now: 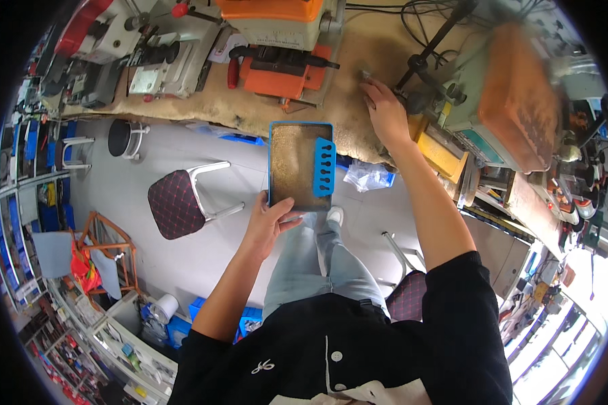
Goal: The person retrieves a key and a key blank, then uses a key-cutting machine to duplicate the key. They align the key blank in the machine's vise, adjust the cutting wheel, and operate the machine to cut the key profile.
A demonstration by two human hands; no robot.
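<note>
Pinching a blue-rimmed tray (292, 162) with the left hand (263, 226), grip closed on the corner nearest the body, thumb over the rim and fingers seemingly curled beneath, probably to bear the weight one-handed and free the other arm. Holding it in front of the orange machine (280, 40), on the body's side, apparently overlapping the edge of the worktop (344, 101), perhaps for a short reach between the two. Looking roughly level, likely to stop loose contents sliding. Carrying inside a blue strip (319, 167) with a row of dark slots, set along the right wall, presumably to leave bare floor beside it. Reaching with the right hand (388, 115) onto the worktop, to the right of the orange machine, with fingertips at a small shiny piece (366, 74); cannot tell whether pinching or merely touching it, being too blurred.
</note>
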